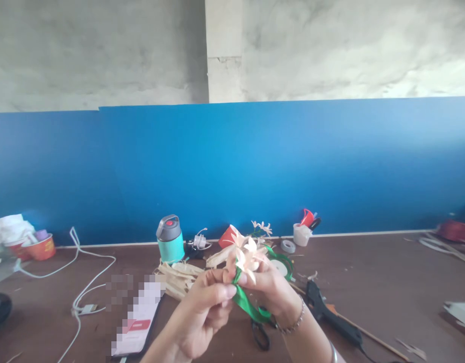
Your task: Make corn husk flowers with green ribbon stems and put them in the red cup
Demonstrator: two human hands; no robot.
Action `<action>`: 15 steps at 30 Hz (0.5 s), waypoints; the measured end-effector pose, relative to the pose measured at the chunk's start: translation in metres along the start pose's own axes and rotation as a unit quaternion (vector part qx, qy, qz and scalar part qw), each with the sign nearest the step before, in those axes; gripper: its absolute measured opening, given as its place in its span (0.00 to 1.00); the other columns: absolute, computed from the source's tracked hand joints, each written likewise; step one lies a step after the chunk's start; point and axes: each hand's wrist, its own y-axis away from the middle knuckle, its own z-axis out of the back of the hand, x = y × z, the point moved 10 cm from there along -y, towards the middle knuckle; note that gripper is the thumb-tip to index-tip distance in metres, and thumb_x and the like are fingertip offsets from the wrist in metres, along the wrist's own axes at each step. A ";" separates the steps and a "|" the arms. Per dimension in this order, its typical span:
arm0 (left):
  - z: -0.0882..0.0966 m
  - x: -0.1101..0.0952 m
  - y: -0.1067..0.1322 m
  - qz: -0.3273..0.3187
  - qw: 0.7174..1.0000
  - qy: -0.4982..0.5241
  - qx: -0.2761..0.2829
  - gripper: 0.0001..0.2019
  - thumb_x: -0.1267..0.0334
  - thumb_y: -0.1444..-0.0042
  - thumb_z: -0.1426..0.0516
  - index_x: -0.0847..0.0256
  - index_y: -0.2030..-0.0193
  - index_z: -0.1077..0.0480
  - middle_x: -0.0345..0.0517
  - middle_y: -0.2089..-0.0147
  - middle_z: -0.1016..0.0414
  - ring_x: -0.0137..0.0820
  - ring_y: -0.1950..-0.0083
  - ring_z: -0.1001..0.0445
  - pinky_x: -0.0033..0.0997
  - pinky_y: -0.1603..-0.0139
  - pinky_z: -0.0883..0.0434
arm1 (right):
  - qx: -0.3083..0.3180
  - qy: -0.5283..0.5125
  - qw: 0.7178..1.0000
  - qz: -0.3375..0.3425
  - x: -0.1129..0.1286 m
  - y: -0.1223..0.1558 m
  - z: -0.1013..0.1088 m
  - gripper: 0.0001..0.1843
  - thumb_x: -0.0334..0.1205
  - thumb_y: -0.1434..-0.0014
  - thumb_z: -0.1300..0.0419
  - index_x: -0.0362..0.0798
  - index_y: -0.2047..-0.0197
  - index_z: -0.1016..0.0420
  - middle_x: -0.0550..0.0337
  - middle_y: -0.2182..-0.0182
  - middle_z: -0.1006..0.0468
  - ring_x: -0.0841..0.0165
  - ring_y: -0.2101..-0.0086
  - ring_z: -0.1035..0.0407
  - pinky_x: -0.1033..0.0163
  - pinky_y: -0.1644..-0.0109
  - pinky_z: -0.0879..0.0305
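Just above the table, a cream artificial flower (248,257) with pointed petals stands upright between my hands. My left hand (207,307) is closed, thumb and fingers pinching the green-wrapped stem under the bloom. From the other side my right hand (273,285), with a chain bracelet at the wrist, is closed on the flower's base. A green ribbon (249,305) runs from the stem down below my right palm. Part of the stem is hidden by my fingers. Behind the hands, pale strips (175,277) lie in a pile on the table.
A black glue gun (332,315) lies on the right beside a thin stick (372,335). A phone (141,322) is on the left, near a white cable (79,292). Further back stand a teal flask (171,242), a white cup (302,235) and a tape roll (288,246).
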 end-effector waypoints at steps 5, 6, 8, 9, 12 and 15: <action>0.003 -0.022 -0.002 -0.099 0.986 -0.128 -0.038 0.10 0.64 0.63 0.36 0.62 0.79 0.36 0.29 0.85 0.46 0.15 0.85 0.54 0.19 0.84 0.55 | -0.028 -0.002 0.999 0.043 0.007 -0.002 0.002 0.07 0.40 0.55 0.30 0.46 0.75 0.22 0.62 0.77 0.25 0.71 0.75 0.34 0.64 0.66 0.38; 0.004 -0.028 -0.001 -0.126 0.978 -0.160 -0.054 0.10 0.65 0.63 0.37 0.62 0.80 0.36 0.30 0.85 0.44 0.16 0.84 0.52 0.19 0.84 0.53 | -0.035 0.000 0.998 0.047 0.007 -0.002 0.002 0.06 0.39 0.55 0.31 0.46 0.76 0.22 0.62 0.77 0.25 0.72 0.76 0.35 0.65 0.67 0.38; 0.005 -0.038 0.002 -0.162 0.959 -0.217 -0.082 0.09 0.66 0.62 0.38 0.62 0.80 0.36 0.32 0.84 0.41 0.19 0.83 0.48 0.20 0.83 0.49 | -0.050 0.002 0.998 0.048 0.007 -0.003 0.004 0.06 0.38 0.54 0.31 0.46 0.75 0.22 0.62 0.77 0.24 0.72 0.76 0.34 0.65 0.67 0.37; 0.005 -0.041 0.003 -0.173 0.950 -0.241 -0.094 0.08 0.67 0.61 0.39 0.62 0.80 0.36 0.33 0.84 0.41 0.19 0.83 0.47 0.21 0.82 0.48 | -0.058 0.003 0.997 0.049 0.007 -0.003 0.005 0.06 0.38 0.54 0.31 0.46 0.75 0.22 0.62 0.77 0.24 0.71 0.75 0.33 0.65 0.66 0.37; 0.007 -0.049 0.006 -0.202 0.922 -0.306 -0.125 0.07 0.68 0.59 0.41 0.61 0.80 0.36 0.32 0.84 0.42 0.21 0.83 0.46 0.22 0.83 0.47 | -0.075 0.007 0.996 0.052 0.005 -0.004 0.007 0.07 0.38 0.55 0.30 0.45 0.75 0.23 0.61 0.76 0.24 0.70 0.73 0.32 0.65 0.65 0.38; 0.010 -0.056 0.012 -0.252 0.877 -0.374 -0.167 0.06 0.69 0.56 0.42 0.60 0.79 0.36 0.34 0.83 0.38 0.23 0.82 0.41 0.22 0.81 0.43 | -0.089 0.006 0.994 0.054 0.002 -0.006 0.008 0.09 0.38 0.55 0.30 0.45 0.76 0.25 0.62 0.78 0.26 0.71 0.74 0.34 0.66 0.67 0.39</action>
